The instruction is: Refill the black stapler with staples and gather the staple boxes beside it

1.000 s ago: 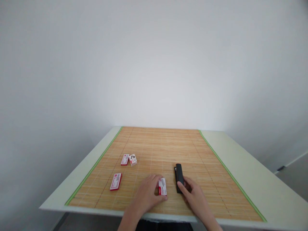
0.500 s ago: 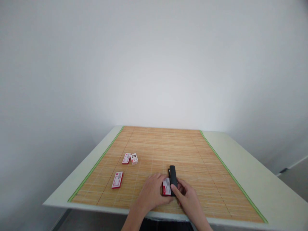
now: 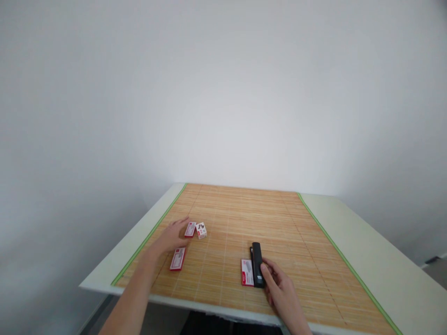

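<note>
My left hand point(image 3: 172, 236) reaches around a small red-and-white box point(image 3: 190, 229), fingers spread at its far side and thumb near its front edge. Whether they touch it I cannot make out. A second, larger red-and-white box point(image 3: 178, 258) lies just below that hand. Beside the first box is a small white box point(image 3: 201, 230) with a dark picture on it. My right hand point(image 3: 277, 284) grips the right side of a black stapler point(image 3: 257, 265), thumb against its edge. Along the stapler's left side lies another flat red-and-white box point(image 3: 247, 272).
A bamboo mat point(image 3: 244, 209) with green edging covers the middle of the white table point(image 3: 352, 232). Behind the table stands a plain pale wall point(image 3: 237, 116). The table's front edge runs close to my body.
My left hand has left the flat box next to the stapler and moved left and away to the small boxes. My right hand stays at the stapler. The view has shifted slightly.
</note>
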Tool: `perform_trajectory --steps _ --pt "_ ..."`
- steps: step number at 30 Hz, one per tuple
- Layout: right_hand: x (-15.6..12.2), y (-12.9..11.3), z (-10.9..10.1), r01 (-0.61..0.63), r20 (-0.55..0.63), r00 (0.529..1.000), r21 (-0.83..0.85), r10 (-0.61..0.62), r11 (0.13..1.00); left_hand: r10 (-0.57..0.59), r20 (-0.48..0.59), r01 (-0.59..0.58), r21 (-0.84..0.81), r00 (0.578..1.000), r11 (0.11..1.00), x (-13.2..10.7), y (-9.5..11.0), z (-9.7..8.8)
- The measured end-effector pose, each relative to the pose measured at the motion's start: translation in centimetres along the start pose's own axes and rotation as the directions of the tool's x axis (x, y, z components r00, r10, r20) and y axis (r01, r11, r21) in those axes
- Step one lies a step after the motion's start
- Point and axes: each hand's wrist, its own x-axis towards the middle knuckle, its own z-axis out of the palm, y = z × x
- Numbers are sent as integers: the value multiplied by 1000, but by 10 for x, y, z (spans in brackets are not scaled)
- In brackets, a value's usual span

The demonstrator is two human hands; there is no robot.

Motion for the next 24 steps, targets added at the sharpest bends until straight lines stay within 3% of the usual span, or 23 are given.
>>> perform_trajectory --steps 5,8,10,12,15,19,24 --pt "2 -2 0 -1 12 1000 -15 1 1000 4 32 -3 -13 999 1000 20 8 -26" --pt "4 0 -1 28 39 999 -41 -26 999 49 -24 -50 -16 999 999 11 41 -26" --pt "5 2 -1 21 57 998 -33 -19 999 181 -55 -183 -44 982 982 -4 77 -10" --pt "5 5 -1 9 62 998 -20 -7 1000 335 -13 -335 -94 942 938 -23 119 17" --pt "4 7 -1 1 63 998 -18 0 1000 393 88 -371 -195 915 908 -47 164 63" --pt "5 8 0 -10 58 998 11 10 1000 389 138 -349 -246 911 904 -58 176 102" --pt "5 8 0 -10 69 998 13 9 1000 417 133 -365 -301 899 881 -52 169 109"
